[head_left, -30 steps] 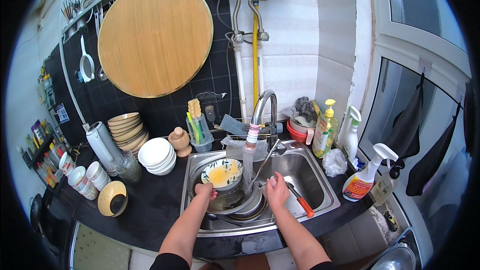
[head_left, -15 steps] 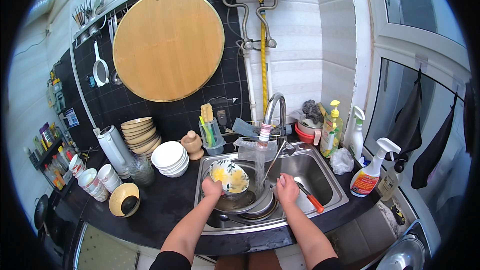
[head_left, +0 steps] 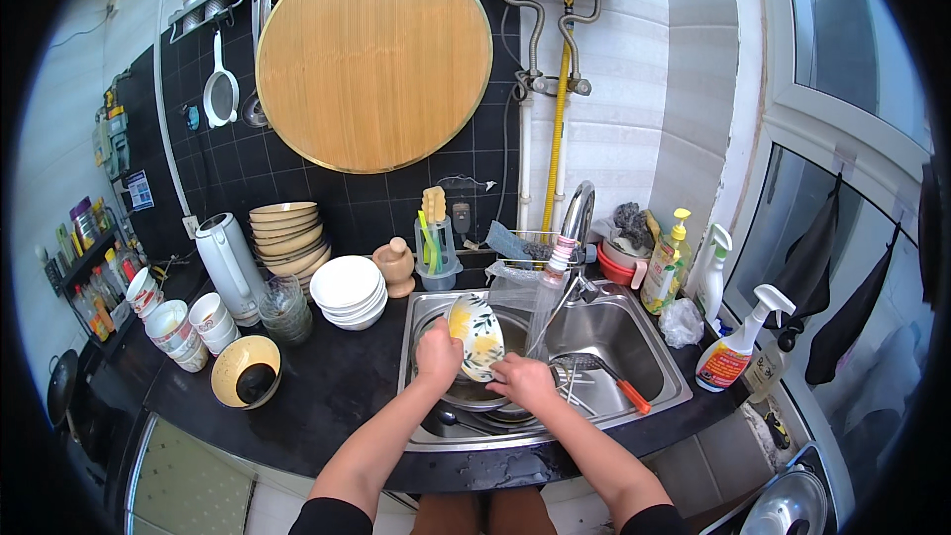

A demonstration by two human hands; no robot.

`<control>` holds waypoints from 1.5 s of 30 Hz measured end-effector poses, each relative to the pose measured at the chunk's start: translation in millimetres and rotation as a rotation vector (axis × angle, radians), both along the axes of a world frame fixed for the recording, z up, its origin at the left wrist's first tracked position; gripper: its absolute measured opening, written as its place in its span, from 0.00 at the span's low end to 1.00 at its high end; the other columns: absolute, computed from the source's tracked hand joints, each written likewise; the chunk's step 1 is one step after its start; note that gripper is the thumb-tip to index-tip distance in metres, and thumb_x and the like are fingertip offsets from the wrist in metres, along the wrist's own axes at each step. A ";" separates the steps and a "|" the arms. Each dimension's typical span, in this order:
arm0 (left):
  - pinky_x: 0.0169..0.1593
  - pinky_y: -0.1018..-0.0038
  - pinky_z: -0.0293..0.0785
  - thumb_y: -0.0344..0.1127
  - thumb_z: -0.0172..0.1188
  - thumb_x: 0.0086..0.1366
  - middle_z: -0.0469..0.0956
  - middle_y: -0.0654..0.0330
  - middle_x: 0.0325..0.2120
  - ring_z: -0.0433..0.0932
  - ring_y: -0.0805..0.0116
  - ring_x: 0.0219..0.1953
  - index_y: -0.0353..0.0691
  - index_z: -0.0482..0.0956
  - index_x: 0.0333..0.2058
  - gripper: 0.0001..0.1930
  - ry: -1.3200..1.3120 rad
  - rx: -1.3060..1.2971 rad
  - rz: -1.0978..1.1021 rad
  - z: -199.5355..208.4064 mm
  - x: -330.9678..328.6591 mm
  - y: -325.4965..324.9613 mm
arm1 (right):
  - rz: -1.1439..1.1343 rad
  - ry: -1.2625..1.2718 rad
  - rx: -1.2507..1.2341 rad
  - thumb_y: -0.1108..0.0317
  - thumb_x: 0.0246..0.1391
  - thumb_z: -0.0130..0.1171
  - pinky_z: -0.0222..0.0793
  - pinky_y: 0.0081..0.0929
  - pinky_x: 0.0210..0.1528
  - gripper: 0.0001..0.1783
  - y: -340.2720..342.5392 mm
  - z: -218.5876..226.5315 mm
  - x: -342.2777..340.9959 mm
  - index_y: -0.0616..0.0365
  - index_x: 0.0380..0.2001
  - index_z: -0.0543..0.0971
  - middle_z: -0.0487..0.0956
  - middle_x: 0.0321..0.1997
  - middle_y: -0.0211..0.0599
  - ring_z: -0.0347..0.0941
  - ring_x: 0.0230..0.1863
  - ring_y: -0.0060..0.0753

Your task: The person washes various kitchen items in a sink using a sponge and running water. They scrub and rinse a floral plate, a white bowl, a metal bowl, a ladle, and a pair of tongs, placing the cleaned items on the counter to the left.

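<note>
Head view: what is being held, and where is it?

A leaf-patterned bowl (head_left: 477,337) with yellow patches inside; it is tipped steeply onto its side above the sink (head_left: 475,442), and the left hand (head_left: 437,350) is closed around its left edge.

And the other hand?

The right hand (head_left: 525,382) has its fingers against the bowl's lower right edge; I cannot tell whether they pinch it or only rest there.

What is close to that grip?

Running water (head_left: 541,315) falls just to the right of the bowl, from a curved faucet (head_left: 584,213) beyond the grip; a metal pan (head_left: 471,398) sits below it, partly hidden by the hands; to the right lies a skimmer (head_left: 616,380) with an orange handle.

And farther out?

Left of the grip and beyond it, a stack of white bowls (head_left: 347,289) stands on the dark counter (head_left: 327,391); farther left are clear glasses (head_left: 284,312) and a tan bowl (head_left: 228,367) with a black object in it; well to the right are a yellow-pump bottle (head_left: 665,272) and, nearer the person, a spray bottle (head_left: 735,347) with a white trigger; high beyond the grip hangs a round wooden board (head_left: 374,59).
</note>
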State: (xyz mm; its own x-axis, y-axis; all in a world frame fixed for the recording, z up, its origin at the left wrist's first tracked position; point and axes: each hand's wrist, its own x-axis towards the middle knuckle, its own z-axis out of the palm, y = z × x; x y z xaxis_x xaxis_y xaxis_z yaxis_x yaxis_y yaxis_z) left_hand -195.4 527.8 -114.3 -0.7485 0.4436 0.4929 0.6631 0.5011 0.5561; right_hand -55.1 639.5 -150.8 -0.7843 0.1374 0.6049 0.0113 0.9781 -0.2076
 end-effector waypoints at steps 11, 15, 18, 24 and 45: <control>0.13 0.69 0.74 0.23 0.54 0.47 0.73 0.44 0.18 0.77 0.54 0.15 0.25 0.68 0.25 0.07 -0.818 0.423 -0.051 -28.7 5.5 3.8 | 0.008 -0.151 0.206 0.70 0.36 0.56 0.69 0.32 0.26 0.01 10.6 -7.8 -2.4 0.52 0.18 0.75 0.74 0.19 0.33 0.73 0.24 0.37; 0.18 0.70 0.78 0.25 0.53 0.51 0.74 0.46 0.20 0.77 0.53 0.17 0.23 0.67 0.39 0.16 -1.288 0.495 -0.081 -55.7 -1.6 9.3 | 0.048 -0.190 0.296 0.72 0.33 0.54 0.69 0.31 0.27 0.01 17.6 0.4 7.8 0.53 0.16 0.73 0.74 0.19 0.32 0.73 0.26 0.36; 0.29 0.66 0.80 0.29 0.50 0.54 0.74 0.42 0.30 0.78 0.52 0.29 0.21 0.65 0.43 0.19 -1.408 0.284 -0.124 -64.0 -3.3 11.9 | 0.080 -0.211 0.340 0.72 0.33 0.54 0.69 0.31 0.28 0.02 24.1 3.0 13.8 0.53 0.16 0.72 0.74 0.20 0.32 0.73 0.26 0.35; 0.35 0.55 0.78 0.27 0.47 0.48 0.71 0.40 0.36 0.76 0.48 0.36 0.26 0.60 0.46 0.23 -1.532 0.591 -0.363 -80.0 -1.3 12.0 | 0.103 -0.115 0.124 0.62 0.38 0.60 0.69 0.28 0.29 0.07 31.3 8.3 31.4 0.51 0.23 0.77 0.75 0.24 0.30 0.74 0.29 0.33; 0.40 0.56 0.76 0.23 0.48 0.48 0.63 0.49 0.47 0.71 0.54 0.46 0.37 0.50 0.52 0.30 -1.340 0.871 -0.491 -84.6 16.8 -9.1 | -0.682 -0.195 0.066 0.51 0.54 0.47 0.69 0.39 0.25 0.20 168.0 28.1 -10.7 0.60 0.34 0.67 0.76 0.25 0.46 0.74 0.24 0.47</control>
